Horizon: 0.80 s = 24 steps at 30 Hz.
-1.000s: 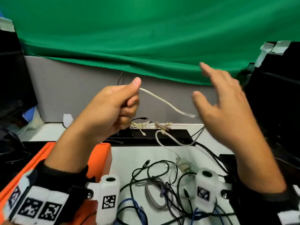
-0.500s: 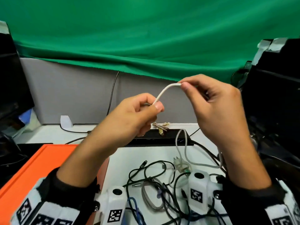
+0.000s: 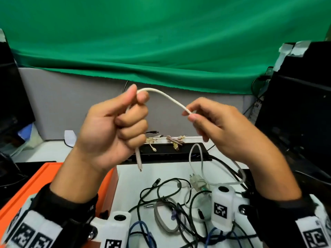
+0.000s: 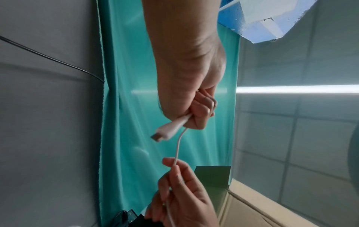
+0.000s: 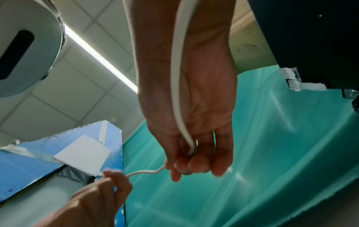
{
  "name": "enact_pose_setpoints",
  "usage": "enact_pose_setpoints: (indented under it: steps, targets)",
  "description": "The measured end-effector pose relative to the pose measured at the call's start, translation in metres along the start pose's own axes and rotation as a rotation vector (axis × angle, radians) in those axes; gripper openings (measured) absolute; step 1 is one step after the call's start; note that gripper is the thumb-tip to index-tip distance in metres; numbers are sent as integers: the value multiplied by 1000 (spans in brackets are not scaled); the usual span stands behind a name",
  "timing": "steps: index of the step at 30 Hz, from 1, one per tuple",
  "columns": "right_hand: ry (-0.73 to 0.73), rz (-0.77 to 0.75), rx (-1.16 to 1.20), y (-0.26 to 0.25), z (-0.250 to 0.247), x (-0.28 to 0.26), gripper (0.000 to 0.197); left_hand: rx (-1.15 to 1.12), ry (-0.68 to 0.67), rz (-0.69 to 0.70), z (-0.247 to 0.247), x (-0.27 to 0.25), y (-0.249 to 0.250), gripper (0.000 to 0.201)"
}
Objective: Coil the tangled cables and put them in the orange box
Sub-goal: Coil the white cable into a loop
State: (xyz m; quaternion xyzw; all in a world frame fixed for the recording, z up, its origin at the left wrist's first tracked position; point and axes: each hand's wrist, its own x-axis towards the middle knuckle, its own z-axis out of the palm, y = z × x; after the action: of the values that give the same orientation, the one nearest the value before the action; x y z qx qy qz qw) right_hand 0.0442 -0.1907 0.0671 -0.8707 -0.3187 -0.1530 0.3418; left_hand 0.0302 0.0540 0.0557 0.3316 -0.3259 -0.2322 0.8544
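I hold a white cable (image 3: 166,96) up in the air between both hands. My left hand (image 3: 125,120) is a fist around its end, and the white plug (image 3: 138,161) hangs out below the fist; the plug (image 4: 167,130) also shows in the left wrist view. My right hand (image 3: 206,120) pinches the cable (image 5: 176,76) a short way along, and the rest trails down past my wrist to the table. A tangle of black, grey and blue cables (image 3: 172,203) lies on the white table below. The orange box (image 3: 26,190) sits at lower left, under my left forearm.
A black power strip (image 3: 170,153) with small beige cables (image 3: 173,140) on it lies across the back of the table. Black equipment (image 3: 295,108) stands at the right and a dark monitor (image 3: 10,104) at the left. A green cloth (image 3: 161,42) hangs behind.
My right hand was open and apart a second ago; it then pinched the white cable near my left hand and has slid right along it. My left hand has turned into a fist, plug hanging down.
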Motion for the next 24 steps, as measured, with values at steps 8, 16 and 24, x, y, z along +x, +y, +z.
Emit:
enact_pose_setpoints:
  steps: [8,16,24]
  targets:
    - [-242,29,-39,-8,52,9,18,40,348,450,7,7,-3,36]
    - [-209,-38,-98,-20,57,7,22,826,541,276,9,3,-2,36]
    - [216,100,-67,-4,30,10,15,818,447,266,26,-3,3,48]
